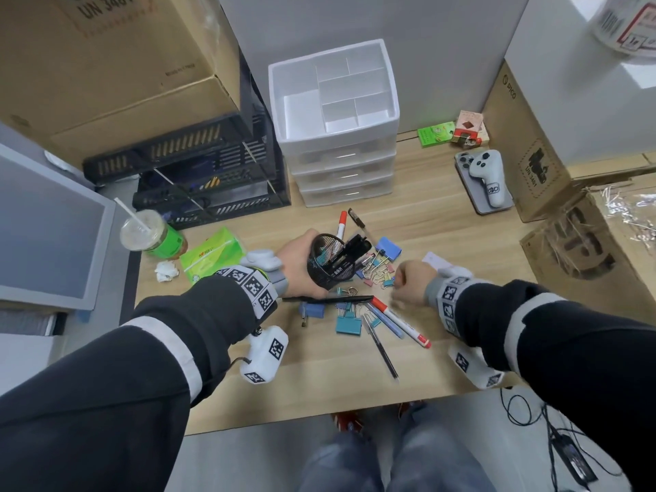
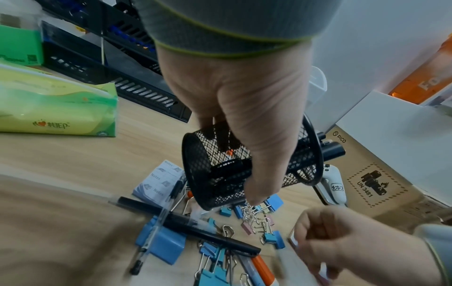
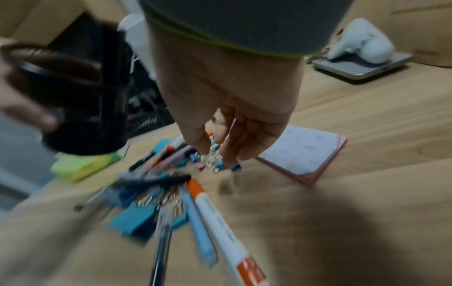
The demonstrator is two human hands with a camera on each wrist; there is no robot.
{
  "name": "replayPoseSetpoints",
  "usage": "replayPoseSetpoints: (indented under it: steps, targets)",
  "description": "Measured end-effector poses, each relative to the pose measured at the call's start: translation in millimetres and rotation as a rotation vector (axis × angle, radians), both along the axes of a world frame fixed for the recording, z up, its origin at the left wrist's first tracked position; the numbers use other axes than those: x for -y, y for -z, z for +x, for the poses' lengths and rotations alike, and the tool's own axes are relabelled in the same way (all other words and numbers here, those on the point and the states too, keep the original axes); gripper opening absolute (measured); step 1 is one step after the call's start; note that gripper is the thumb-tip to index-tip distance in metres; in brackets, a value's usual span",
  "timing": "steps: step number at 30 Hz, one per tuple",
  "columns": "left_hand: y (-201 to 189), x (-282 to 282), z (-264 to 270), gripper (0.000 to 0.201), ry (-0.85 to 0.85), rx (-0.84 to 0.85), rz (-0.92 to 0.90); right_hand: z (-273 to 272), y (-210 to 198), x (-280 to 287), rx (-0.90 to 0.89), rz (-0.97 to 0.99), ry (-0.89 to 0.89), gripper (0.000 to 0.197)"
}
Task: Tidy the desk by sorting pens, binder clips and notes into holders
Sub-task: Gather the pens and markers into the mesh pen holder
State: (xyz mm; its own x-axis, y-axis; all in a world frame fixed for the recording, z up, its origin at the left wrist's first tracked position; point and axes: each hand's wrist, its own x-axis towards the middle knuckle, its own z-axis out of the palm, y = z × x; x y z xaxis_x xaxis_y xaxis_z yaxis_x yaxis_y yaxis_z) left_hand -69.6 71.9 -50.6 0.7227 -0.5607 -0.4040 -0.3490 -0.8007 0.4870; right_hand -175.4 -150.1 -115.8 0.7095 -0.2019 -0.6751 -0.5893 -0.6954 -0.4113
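Note:
My left hand (image 1: 296, 266) grips a black mesh pen cup (image 1: 328, 266), tilted over the pile, with black pens in it; the left wrist view shows my fingers curled round the cup (image 2: 220, 174). My right hand (image 1: 408, 284) hovers over small binder clips (image 1: 378, 273), and its loosely curled fingers (image 3: 220, 135) hold nothing I can see. More blue clips (image 1: 349, 324), a black pen (image 1: 330, 299) and a red-capped white marker (image 1: 401, 324) lie on the desk. A notes pad (image 3: 303, 152) lies beyond my right hand. A white compartment organizer (image 1: 274, 97) tops a drawer unit.
A green tissue pack (image 1: 213, 257), a crumpled tissue (image 1: 166, 270) and a drink cup with straw (image 1: 152, 236) sit left. Black letter trays (image 1: 198, 179) stand behind them. A phone with a white controller (image 1: 486, 179) and cardboard boxes (image 1: 532, 165) are at the right.

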Motion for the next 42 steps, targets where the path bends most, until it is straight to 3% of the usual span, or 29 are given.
replayPoseSetpoints:
  steps: [7,11,18,23,32,39,42]
  targets:
    - [15.2,-16.6,-4.4,0.086,-0.023,0.006,0.037,-11.7,24.5,-34.9,-0.098,-0.291,-0.333,0.024]
    - [18.3,-26.7,-7.0,0.085,-0.027,0.010,0.047,-17.0,30.3,-37.6,-0.072,-0.348,-0.355,0.017]
    - [18.0,-40.4,-10.3,0.087,-0.005,0.019,0.089,-22.8,41.1,-34.8,-0.141,-0.425,-0.382,0.034]
    - [17.8,-43.3,-3.2,0.100,-0.053,0.009,0.078,-23.1,43.2,-31.2,-0.040,-0.347,-0.280,0.024]
    - [10.6,-47.7,3.5,0.095,-0.044,0.010,0.088,-24.5,26.7,-39.5,0.196,-0.208,-0.428,0.015]
    - [14.4,-56.3,2.7,0.092,-0.026,0.037,0.099,-33.1,53.9,-62.1,-0.022,-0.240,-0.483,0.031]
    - [17.0,-61.0,3.1,0.092,-0.017,0.039,0.112,-32.4,55.0,-65.8,-0.063,-0.268,-0.486,0.028]
